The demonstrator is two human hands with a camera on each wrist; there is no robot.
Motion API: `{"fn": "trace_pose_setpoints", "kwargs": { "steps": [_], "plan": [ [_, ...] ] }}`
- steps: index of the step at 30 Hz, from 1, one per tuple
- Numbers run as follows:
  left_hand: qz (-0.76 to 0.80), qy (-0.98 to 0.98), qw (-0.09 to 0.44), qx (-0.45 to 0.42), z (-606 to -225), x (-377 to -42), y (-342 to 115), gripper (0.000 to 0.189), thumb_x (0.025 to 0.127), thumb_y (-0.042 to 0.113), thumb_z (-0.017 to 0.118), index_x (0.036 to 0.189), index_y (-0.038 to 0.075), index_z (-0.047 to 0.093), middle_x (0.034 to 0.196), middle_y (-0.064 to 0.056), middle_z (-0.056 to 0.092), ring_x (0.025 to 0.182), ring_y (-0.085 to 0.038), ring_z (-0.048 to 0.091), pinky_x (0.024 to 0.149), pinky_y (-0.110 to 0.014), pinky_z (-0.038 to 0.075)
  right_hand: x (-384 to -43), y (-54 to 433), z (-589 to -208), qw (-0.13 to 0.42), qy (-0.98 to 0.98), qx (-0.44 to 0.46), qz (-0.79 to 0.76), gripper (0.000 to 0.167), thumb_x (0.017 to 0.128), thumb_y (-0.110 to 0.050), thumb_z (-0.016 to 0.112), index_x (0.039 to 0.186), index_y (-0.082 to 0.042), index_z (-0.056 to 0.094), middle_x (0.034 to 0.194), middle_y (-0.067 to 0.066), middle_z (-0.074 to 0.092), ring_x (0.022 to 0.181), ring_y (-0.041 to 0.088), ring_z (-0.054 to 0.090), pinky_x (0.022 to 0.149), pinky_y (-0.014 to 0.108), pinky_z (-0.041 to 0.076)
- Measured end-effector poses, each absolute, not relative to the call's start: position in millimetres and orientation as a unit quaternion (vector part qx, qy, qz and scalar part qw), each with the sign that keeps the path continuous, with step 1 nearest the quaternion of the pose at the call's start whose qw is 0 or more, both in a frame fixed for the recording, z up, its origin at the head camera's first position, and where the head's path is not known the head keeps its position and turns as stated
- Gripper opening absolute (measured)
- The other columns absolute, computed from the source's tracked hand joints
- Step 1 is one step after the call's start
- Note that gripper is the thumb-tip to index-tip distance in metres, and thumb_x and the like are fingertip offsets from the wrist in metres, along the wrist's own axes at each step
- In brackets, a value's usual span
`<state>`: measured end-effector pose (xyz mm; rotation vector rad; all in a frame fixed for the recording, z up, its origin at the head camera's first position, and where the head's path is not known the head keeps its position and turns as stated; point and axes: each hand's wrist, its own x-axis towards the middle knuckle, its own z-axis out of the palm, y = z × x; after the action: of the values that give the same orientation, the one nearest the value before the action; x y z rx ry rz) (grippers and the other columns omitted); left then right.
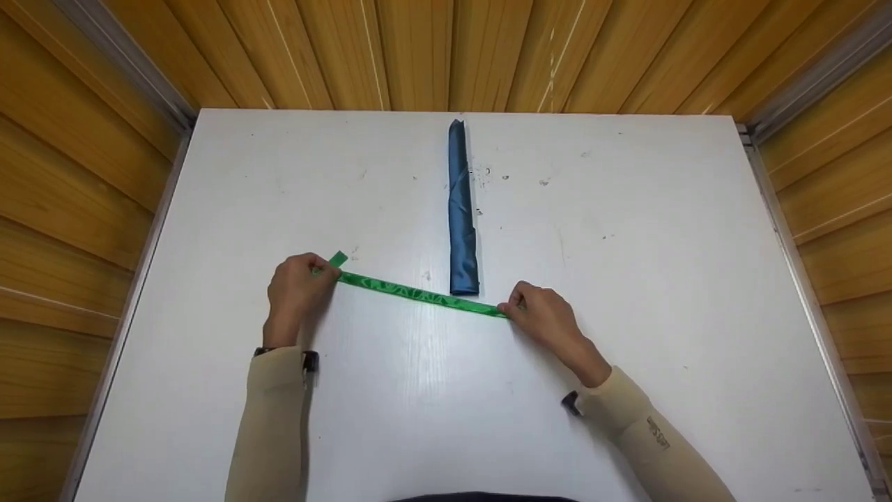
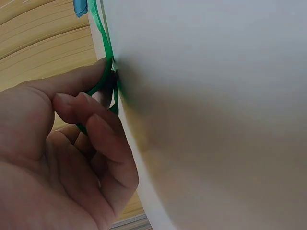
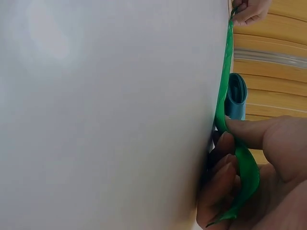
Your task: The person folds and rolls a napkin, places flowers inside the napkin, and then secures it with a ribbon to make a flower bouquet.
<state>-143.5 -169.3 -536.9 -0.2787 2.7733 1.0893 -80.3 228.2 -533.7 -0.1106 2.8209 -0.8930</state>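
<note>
A shiny green ribbon (image 1: pixel 411 291) stretches over the white table between both hands, sloping down to the right in the head view. My left hand (image 1: pixel 298 289) pinches it near one end, and a short tail sticks up past the fingers. Near the other end, my right hand (image 1: pixel 543 314) pinches it between thumb and fingers; in the right wrist view the loose end of the green ribbon (image 3: pixel 247 175) curls across the palm. A rolled blue satin cloth (image 1: pixel 461 209) lies lengthwise just beyond the ribbon, its open rolled end (image 3: pixel 236 91) facing the person.
The white table (image 1: pixel 662 230) carries small dark scuffs right of the blue roll. Wood-patterned panels (image 1: pixel 446 56) stand at the back and along both sides, with metal strips at the corners. Dark wristbands (image 1: pixel 311 361) sit at the sleeve cuffs.
</note>
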Motion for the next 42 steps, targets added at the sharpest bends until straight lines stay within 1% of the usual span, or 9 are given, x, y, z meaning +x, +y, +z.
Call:
{"fn": "trace_pose_setpoints", "kwargs": {
  "steps": [5, 13, 18, 23, 27, 35, 39, 42],
  "plan": [
    [0.357, 0.927, 0.076, -0.090, -536.2, -146.8, -167.9, 0.021, 0.097, 0.022, 0.074, 0.099, 0.000, 0.076, 0.094, -0.014, 0.071, 0.079, -0.026, 0.060, 0.066, -0.036, 0.045, -82.0, 228.2, -533.0, 0.078, 0.951, -0.039, -0.295, 0.022, 0.096, -0.017, 0.080, 0.085, -0.008, 0.063, 0.067, -0.001, 0.056, 0.063, 0.016, 0.045, 0.058, 0.033, 0.035],
    [0.356, 0.926, 0.081, -0.095, -534.7, -154.7, -163.6, 0.021, 0.099, 0.019, 0.074, 0.105, -0.002, 0.076, 0.102, -0.018, 0.073, 0.088, -0.029, 0.062, 0.073, -0.040, 0.047, -81.9, 231.2, -531.6, 0.086, 0.949, -0.035, -0.300, 0.024, 0.096, -0.020, 0.081, 0.086, -0.008, 0.062, 0.062, -0.004, 0.046, 0.059, 0.014, 0.039, 0.055, 0.031, 0.031],
    [0.352, 0.927, 0.078, -0.098, -535.6, -157.5, -164.5, 0.022, 0.099, 0.020, 0.074, 0.104, -0.002, 0.076, 0.102, -0.018, 0.073, 0.089, -0.030, 0.062, 0.074, -0.042, 0.047, -81.8, 232.1, -533.7, 0.083, 0.949, -0.046, -0.300, 0.023, 0.096, -0.018, 0.081, 0.087, -0.008, 0.063, 0.064, -0.003, 0.051, 0.061, 0.015, 0.041, 0.056, 0.032, 0.033],
    [0.350, 0.929, 0.076, -0.091, -536.8, -160.7, -165.2, 0.023, 0.099, 0.021, 0.075, 0.104, -0.002, 0.076, 0.101, -0.018, 0.073, 0.089, -0.029, 0.062, 0.074, -0.041, 0.046, -79.9, 234.2, -535.4, 0.089, 0.947, -0.049, -0.305, 0.017, 0.096, -0.014, 0.080, 0.091, -0.007, 0.066, 0.071, -0.001, 0.061, 0.064, 0.016, 0.046, 0.059, 0.032, 0.036],
    [0.348, 0.930, 0.078, -0.087, -537.8, -164.6, -165.3, 0.024, 0.098, 0.023, 0.076, 0.104, -0.001, 0.076, 0.101, -0.017, 0.072, 0.088, -0.028, 0.060, 0.073, -0.040, 0.045, -79.2, 236.2, -535.7, 0.089, 0.946, -0.053, -0.307, 0.013, 0.096, -0.011, 0.079, 0.093, -0.006, 0.067, 0.075, 0.001, 0.066, 0.066, 0.017, 0.049, 0.061, 0.033, 0.040],
    [0.347, 0.930, 0.082, -0.088, -538.0, -169.9, -164.8, 0.025, 0.099, 0.024, 0.076, 0.103, 0.000, 0.075, 0.099, -0.015, 0.072, 0.087, -0.027, 0.059, 0.072, -0.038, 0.043, -79.5, 238.4, -535.4, 0.076, 0.951, -0.067, -0.292, 0.015, 0.096, -0.012, 0.080, 0.093, -0.006, 0.067, 0.073, 0.001, 0.063, 0.065, 0.016, 0.048, 0.060, 0.032, 0.039],
    [0.348, 0.931, 0.073, -0.078, -538.3, -171.9, -162.8, 0.024, 0.098, 0.023, 0.077, 0.101, -0.001, 0.075, 0.094, -0.015, 0.072, 0.081, -0.025, 0.058, 0.067, -0.037, 0.043, -80.5, 239.7, -535.0, 0.073, 0.951, -0.065, -0.293, 0.016, 0.096, -0.012, 0.081, 0.093, -0.006, 0.067, 0.073, 0.000, 0.062, 0.066, 0.017, 0.048, 0.060, 0.033, 0.039],
    [0.350, 0.931, 0.070, -0.077, -538.5, -173.8, -161.3, 0.023, 0.098, 0.022, 0.077, 0.100, -0.001, 0.075, 0.094, -0.015, 0.072, 0.079, -0.025, 0.058, 0.067, -0.037, 0.044, -81.7, 240.7, -534.1, 0.070, 0.951, -0.067, -0.292, 0.015, 0.096, -0.011, 0.080, 0.093, -0.006, 0.066, 0.074, 0.001, 0.063, 0.066, 0.017, 0.049, 0.061, 0.033, 0.041]
  ]
}}
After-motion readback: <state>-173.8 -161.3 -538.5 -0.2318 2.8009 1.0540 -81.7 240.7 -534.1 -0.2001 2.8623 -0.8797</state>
